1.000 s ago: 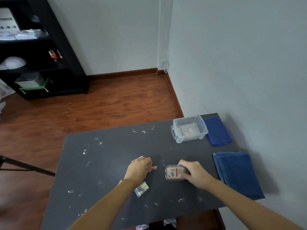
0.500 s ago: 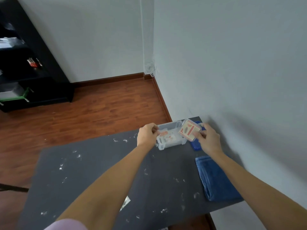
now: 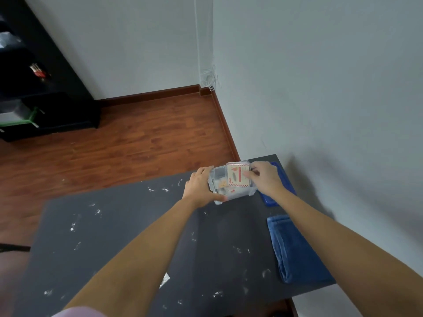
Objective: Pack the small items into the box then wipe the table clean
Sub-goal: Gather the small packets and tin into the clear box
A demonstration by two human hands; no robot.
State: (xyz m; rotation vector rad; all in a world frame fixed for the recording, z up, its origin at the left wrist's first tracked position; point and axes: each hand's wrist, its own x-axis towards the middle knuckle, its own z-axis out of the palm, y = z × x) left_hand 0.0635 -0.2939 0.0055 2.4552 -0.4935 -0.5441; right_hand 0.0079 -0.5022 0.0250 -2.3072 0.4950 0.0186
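Observation:
A clear plastic box [image 3: 238,195] stands at the far right of the dark table [image 3: 128,236]. My left hand [image 3: 201,187] grips its left side. My right hand [image 3: 263,177] holds a small clear case with a red-and-white card [image 3: 237,177] flat over the box's opening. A few small items lie in the box beneath it. A small clear packet [image 3: 165,279] lies on the table, partly hidden by my left forearm. The box's blue lid [image 3: 278,181] lies to the right, partly under my right wrist.
A folded blue cloth [image 3: 295,250] lies along the table's right edge. White crumbs [image 3: 73,227] are scattered over the tabletop. A wall runs close on the right. Wooden floor and a black shelf unit [image 3: 34,88] lie beyond the table.
Both hands travelled from the table's middle to the box. My right hand carried the small case there and lowered it flat over the opening; my left hand let go of its item and gripped the box.

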